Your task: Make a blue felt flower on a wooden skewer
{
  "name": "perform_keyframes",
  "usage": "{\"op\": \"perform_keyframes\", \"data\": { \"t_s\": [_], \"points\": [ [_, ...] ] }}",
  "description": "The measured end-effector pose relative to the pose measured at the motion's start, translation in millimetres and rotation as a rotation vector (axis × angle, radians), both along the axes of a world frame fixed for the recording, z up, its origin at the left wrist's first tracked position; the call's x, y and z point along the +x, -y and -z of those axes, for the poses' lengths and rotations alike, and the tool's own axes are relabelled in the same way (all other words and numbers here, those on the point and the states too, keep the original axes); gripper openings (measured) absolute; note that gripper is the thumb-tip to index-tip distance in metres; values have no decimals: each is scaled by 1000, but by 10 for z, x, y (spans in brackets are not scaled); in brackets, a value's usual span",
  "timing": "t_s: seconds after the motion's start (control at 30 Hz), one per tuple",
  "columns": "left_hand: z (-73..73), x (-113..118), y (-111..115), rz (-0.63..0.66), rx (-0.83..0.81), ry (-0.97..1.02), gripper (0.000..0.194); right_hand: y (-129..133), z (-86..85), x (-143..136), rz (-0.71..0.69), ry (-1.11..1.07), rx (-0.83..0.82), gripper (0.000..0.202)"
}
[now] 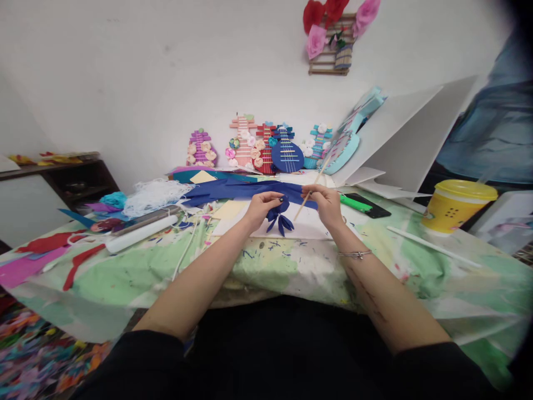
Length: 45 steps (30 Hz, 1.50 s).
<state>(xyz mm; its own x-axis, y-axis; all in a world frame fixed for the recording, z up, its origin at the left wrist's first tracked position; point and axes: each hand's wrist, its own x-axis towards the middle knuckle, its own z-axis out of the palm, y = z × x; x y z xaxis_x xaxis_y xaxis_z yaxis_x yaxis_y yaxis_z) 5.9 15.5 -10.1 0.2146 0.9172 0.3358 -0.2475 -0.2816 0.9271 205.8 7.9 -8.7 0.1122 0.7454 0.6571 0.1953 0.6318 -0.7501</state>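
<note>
currently, your left hand [266, 204] is clamped on the dark blue paper flower [282, 218]; your right hand [320, 197] pinches the thin stick [308, 195] above the bench [287, 264].

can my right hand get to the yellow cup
Probably yes: nothing tall seems to stand between your right hand and the yellow cup, though that hand holds a thin stick.

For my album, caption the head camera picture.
Left hand pinching a dark blue paper flower, right hand holding a thin wooden stick, miniature lutes behind.
</note>
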Motion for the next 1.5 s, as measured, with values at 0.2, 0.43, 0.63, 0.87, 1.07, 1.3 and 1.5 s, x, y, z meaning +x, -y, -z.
{"op": "perform_keyframes", "data": {
  "t_s": [0.2,0.43,0.63,0.87,1.07,1.3,1.5],
  "points": [
    [-23,6,27,-56,-15,-29,30,163,-65,-22,70,298,87,17],
    [-8,9,-2,-96,21,4,21,270,-91,-92,62,660,-8,23],
    [-9,12,6,-44,54,0,21,258,-87,-95,203,774,-1,22],
    [-65,2,71,-15,28,10,24,291,-107,-101,284,817,-10,25],
    [-78,-1,89,-48,-19,32,26,322,-108,-137,300,846,6,26],
    [-48,-7,60,-123,21,-24,26,307,-74,-161,329,868,82,23],
    [-54,3,68,-83,36,-20,30,267,-50,-134,328,782,111,18]
  ]
}}
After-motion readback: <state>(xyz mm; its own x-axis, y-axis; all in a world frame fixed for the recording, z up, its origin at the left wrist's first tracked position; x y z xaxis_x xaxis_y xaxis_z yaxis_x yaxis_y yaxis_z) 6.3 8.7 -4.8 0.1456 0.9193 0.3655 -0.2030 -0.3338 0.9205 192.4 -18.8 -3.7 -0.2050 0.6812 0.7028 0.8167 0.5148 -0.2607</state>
